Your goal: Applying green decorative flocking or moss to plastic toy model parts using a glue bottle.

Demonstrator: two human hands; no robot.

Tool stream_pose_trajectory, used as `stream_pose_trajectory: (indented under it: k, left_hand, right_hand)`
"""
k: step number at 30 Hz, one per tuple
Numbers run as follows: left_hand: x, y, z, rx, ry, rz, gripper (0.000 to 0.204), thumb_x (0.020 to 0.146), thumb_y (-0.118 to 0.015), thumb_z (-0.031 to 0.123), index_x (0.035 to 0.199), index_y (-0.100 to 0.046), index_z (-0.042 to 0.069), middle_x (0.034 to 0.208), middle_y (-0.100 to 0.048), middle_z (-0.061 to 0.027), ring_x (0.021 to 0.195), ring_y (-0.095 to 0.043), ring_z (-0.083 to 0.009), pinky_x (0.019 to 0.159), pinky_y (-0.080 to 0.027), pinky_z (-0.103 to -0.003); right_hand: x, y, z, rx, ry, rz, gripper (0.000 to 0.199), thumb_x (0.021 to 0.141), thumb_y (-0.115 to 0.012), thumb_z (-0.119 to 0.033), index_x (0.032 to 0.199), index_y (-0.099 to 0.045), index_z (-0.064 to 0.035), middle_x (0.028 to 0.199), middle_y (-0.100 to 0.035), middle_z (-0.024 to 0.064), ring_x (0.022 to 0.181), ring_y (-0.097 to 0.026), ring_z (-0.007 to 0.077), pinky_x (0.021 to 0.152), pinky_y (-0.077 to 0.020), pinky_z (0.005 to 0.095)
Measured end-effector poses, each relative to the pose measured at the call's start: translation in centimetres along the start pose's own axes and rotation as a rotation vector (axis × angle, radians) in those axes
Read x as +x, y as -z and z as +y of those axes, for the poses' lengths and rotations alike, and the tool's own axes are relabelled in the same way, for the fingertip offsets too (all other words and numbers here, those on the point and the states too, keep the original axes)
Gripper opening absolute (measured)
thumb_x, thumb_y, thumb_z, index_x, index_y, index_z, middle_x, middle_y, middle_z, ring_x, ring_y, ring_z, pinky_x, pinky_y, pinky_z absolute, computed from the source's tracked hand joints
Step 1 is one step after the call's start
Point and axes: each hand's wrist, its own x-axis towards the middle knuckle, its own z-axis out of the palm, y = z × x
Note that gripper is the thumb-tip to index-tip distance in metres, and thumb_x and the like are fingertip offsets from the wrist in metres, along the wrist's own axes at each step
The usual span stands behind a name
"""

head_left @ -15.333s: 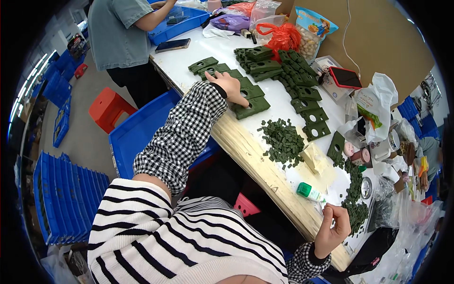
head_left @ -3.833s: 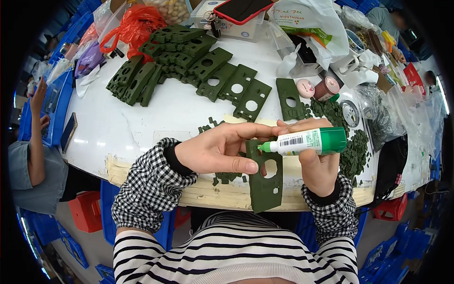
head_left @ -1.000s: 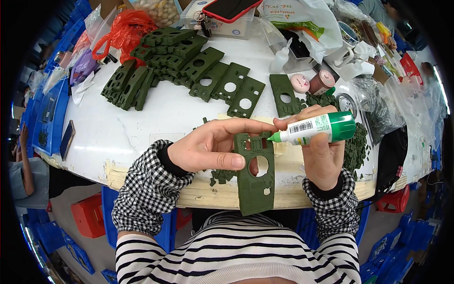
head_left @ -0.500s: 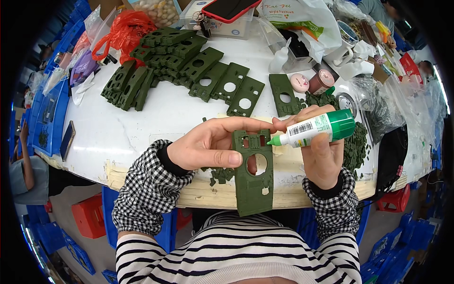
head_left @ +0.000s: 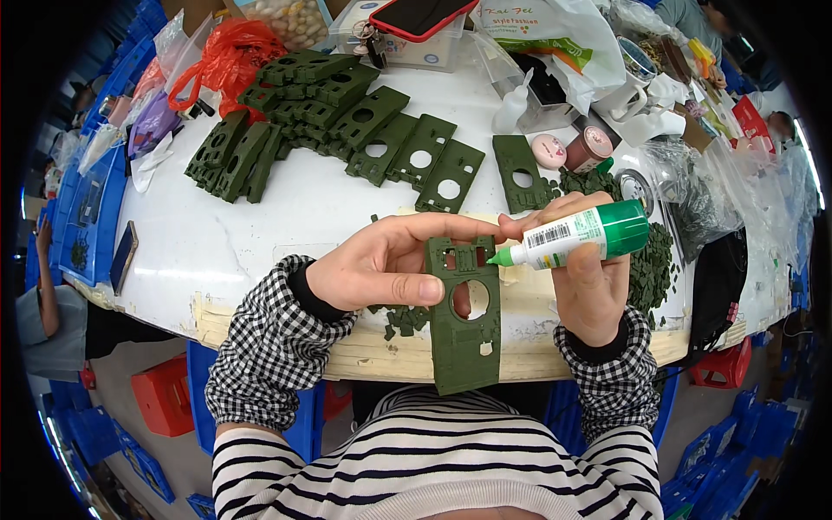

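Green: one plate (head_left: 465,325); one glue bottle (head_left: 576,237)

Left hand (head_left: 381,273) grips green plate (head_left: 465,316) — right hand (head_left: 589,282) w/ glue bottle (head_left: 576,236) at top.

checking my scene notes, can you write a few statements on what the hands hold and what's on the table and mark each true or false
1. The left hand holds a green plate with a round hole. True.
2. The right hand holds scissors. False: it holds a glue bottle with a green cap end.
3. The bottle's tip points at the plate's upper edge. True.
4. The table bears no other green plates. False: a row of green plates lies there.
5. A phone lies on a box. True.
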Motion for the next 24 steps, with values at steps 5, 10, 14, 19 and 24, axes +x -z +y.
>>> stream_pose_trajectory:
  k: [5, 10, 14, 19, 24]
  left_hand:
    - [0.1, -0.1, 0.0, -0.009, 0.004, 0.001, 0.082, 0.08, -0.075, 0.027, 0.145, -0.035, -0.004, 0.122, -0.06, -0.0171, 0.095, -0.067, -0.023, 0.082, -0.056, -0.034]
    - [-0.4, 0.7, -0.2, 0.014, -0.06, 0.019, 0.085, 0.076, -0.079, 0.029, 0.141, -0.037, -0.005, 0.12, -0.06, -0.016, 0.097, -0.066, -0.0227, 0.081, -0.055, -0.032]
    - [-2.2, 2.9, 1.8, 0.132, -0.338, 0.21, 0.085, 0.07, -0.086, 0.03, 0.134, -0.039, 0.001, 0.126, -0.054, -0.0162, 0.094, -0.062, -0.0194, 0.08, -0.053, -0.033]
    - [-6.7, 5.7, 0.7, 0.291, -0.628, 0.715, 0.058, 0.079, -0.074, -0.001, 0.127, -0.041, 0.003, 0.123, -0.055, -0.0113, 0.11, -0.06, -0.0229, 0.096, -0.049, -0.034]
    - [-10.6, 7.2, -3.2, 0.673, -0.508, 1.019, 0.052, 0.08, -0.075, -0.002, 0.119, -0.04, 0.003, 0.117, -0.054, -0.0116, 0.11, -0.058, -0.0187, 0.096, -0.049, -0.03]
  right_hand:
    - [-0.1, 0.4, 0.3, 0.002, 0.008, 0.007, 0.046, 0.097, -0.055, -0.044, 0.109, -0.049, -0.0003, 0.1, -0.059, 0.0133, 0.101, -0.065, 0.0281, 0.095, -0.0505, 0.0455]
    - [0.0, 0.9, 0.8, 0.314, -0.006, 0.094, 0.043, 0.1, -0.048, -0.043, 0.112, -0.051, -0.0012, 0.102, -0.061, 0.0118, 0.102, -0.065, 0.0285, 0.098, -0.0483, 0.0475]
    - [0.1, 1.5, 1.1, 0.408, 0.03, 0.141, 0.04, 0.102, -0.046, -0.039, 0.114, -0.052, -0.0017, 0.102, -0.063, 0.0102, 0.101, -0.065, 0.0292, 0.097, -0.049, 0.0467]
    - [0.0, 1.9, 1.1, 0.359, 0.026, 0.151, 0.038, 0.103, -0.043, -0.04, 0.115, -0.049, -0.0041, 0.102, -0.062, 0.0105, 0.099, -0.064, 0.0234, 0.1, -0.0473, 0.0466]
    - [-0.3, 1.9, 0.9, 0.394, 0.022, 0.137, 0.037, 0.103, -0.044, -0.039, 0.117, -0.049, -0.0043, 0.103, -0.063, 0.0106, 0.099, -0.064, 0.0225, 0.099, -0.0485, 0.0452]
